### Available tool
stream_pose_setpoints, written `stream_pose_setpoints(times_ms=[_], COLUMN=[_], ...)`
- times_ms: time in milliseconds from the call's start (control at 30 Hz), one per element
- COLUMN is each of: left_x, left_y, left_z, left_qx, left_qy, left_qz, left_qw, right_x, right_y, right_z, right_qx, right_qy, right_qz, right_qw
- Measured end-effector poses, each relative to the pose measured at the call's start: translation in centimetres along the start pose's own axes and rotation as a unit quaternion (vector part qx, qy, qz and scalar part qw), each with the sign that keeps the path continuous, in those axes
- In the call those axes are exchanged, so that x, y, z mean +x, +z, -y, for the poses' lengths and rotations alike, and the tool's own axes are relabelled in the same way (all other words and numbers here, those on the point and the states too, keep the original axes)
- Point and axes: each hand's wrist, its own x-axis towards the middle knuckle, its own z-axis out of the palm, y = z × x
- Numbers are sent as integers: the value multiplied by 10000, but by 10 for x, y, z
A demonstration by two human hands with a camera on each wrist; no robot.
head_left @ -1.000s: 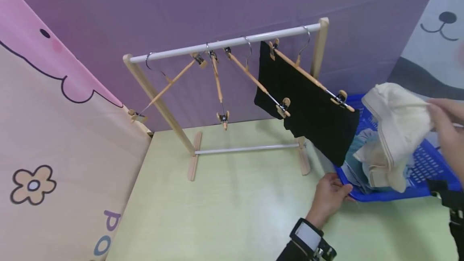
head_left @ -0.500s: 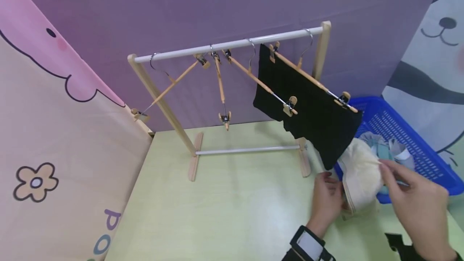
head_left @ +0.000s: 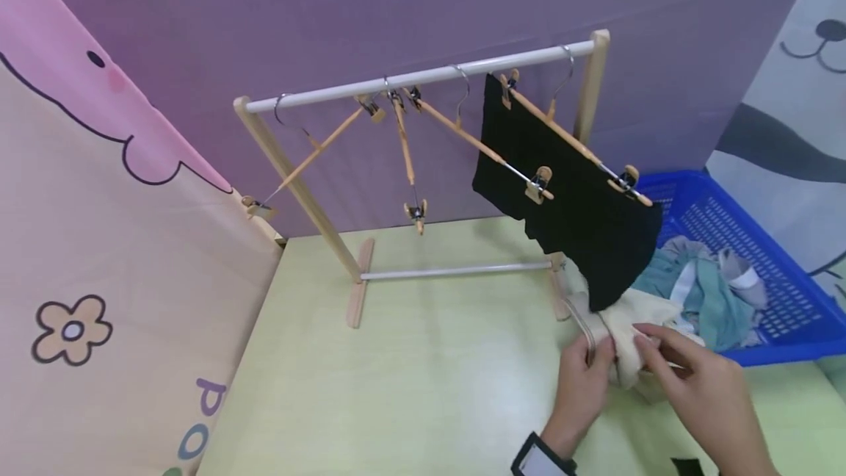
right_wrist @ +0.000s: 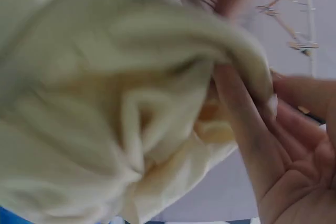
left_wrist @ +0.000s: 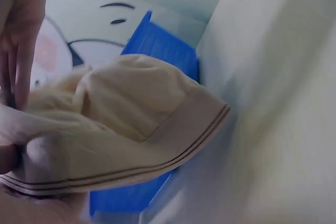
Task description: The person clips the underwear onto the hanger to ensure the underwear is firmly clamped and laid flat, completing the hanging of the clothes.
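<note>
Both hands hold a cream cloth garment (head_left: 621,325) low at the right, in front of the blue basket. In the left wrist view its wide band shows thin dark stripes along the edge, and the soft cloth (left_wrist: 131,90) bulges above it. My left hand (head_left: 581,391) grips the garment's left side, thumb on the band. The right hand (head_left: 707,384) pinches the cloth a little further right, between thumb and fingers. Seen from the right wrist, the crumpled cloth (right_wrist: 68,145) is blurred and covers part of the fingers. A black garment (head_left: 568,215) hangs right behind it.
The blue basket (head_left: 786,355) at the right contains teal and grey clothes (head_left: 717,300). A wooden rack with a white rail (head_left: 344,92) stands at the back. Besides the hanger with the black garment, three bare clip hangers (head_left: 403,145) hang there. A purple backdrop (head_left: 423,6) rises behind.
The right hand has brought the cream garment left and down out of the basket. My left hand has let go of the basket's corner and taken hold of the garment.
</note>
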Motion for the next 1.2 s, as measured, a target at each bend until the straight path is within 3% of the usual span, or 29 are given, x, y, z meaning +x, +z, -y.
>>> stream_pose_setpoints(times_ms=[167, 233, 333, 433, 500, 600, 700, 767, 800, 900, 1033, 1100, 1200], left_x=[1, 1, 0, -1, -1, -1, -1, -2, -2, -3, -6, -7, -9], left_y=[-29, -43, -63, -81, -91, -102, -110, -114, -116, -121, -128, -133, -146], left_z=[-9, -17, -31, -44, -51, -62, -72, -76, -77, -80, -79, -76, -72], left_qx=[498, 982, 1854, 2793, 3312, 4033, 4514, 4669, 4699, 4689, 4492, 4371, 4240], left_qy=[790, 1038, 1303, 1505, 1718, 2159, 2493, 2535, 2509, 2358, 2148, 2000, 1742], left_qz=[351, 636, 1079, 1572, 1950, 2487, 2858, 3047, 3111, 3228, 3284, 3248, 3079], left_qw=[9950, 9877, 9680, 9352, 9071, 8537, 8077, 7905, 7871, 7876, 8026, 8145, 8337], right_x=[3, 7, 13, 14, 14, 13, 13, 13, 13, 17, 21, 22, 20], right_y=[-13, -17, -17, -10, -4, 8, 20, 27, 31, 40, 49, 50, 47], right_z=[16, 22, 29, 32, 33, 34, 32, 28, 26, 18, 11, 9, 7], right_qx=[86, 104, 103, 274, 352, 439, 558, 827, 1025, 1761, 2868, 3170, 3213], right_qy=[-528, -698, -899, -1107, -1211, -1269, -1304, -1245, -1211, -1209, -1068, -747, -171], right_qz=[202, 239, 427, 724, 1035, 1653, 2271, 2632, 2821, 3325, 3722, 3680, 3298], right_qw=[9984, 9972, 9950, 9908, 9866, 9771, 9635, 9531, 9462, 9186, 8762, 8709, 8875])
